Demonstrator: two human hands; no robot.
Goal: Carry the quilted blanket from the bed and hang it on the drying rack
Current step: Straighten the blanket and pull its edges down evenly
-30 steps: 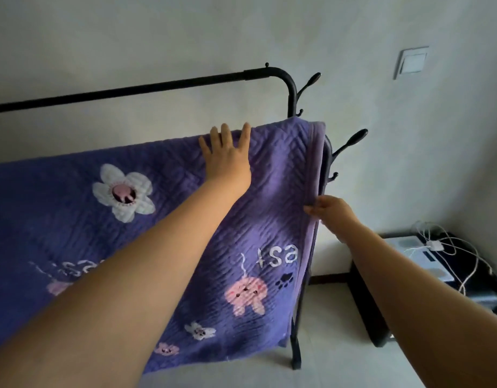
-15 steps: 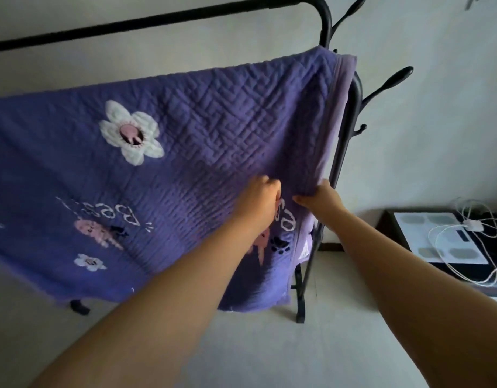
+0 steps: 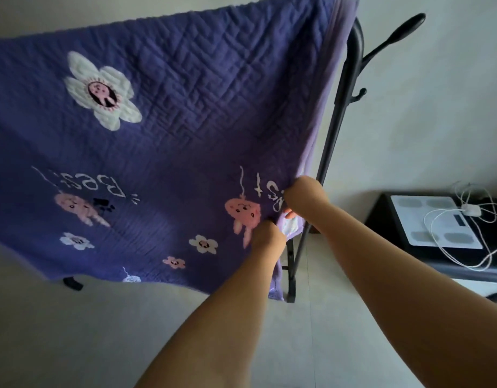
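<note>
The purple quilted blanket [image 3: 185, 113], printed with white flowers and pink rabbits, hangs spread over a bar of the black drying rack [image 3: 342, 107]. My left hand [image 3: 265, 236] grips the blanket's right edge low down, beside a pink rabbit. My right hand [image 3: 304, 191] grips the same edge a little higher, close to the rack's upright post. The fingers of both hands are curled into the fabric. The rack's top bar is out of view above.
A low black stand [image 3: 387, 219] at the right carries a white scale [image 3: 429, 217] and a white cable [image 3: 465, 219]. The rack's foot [image 3: 290, 292] stands on the pale floor, a side hook [image 3: 401, 29] juts right, and a white wall is behind.
Both hands have slid down the blanket's right edge: the left went from lying flat at the top to gripping low. My view has tilted downward and closer.
</note>
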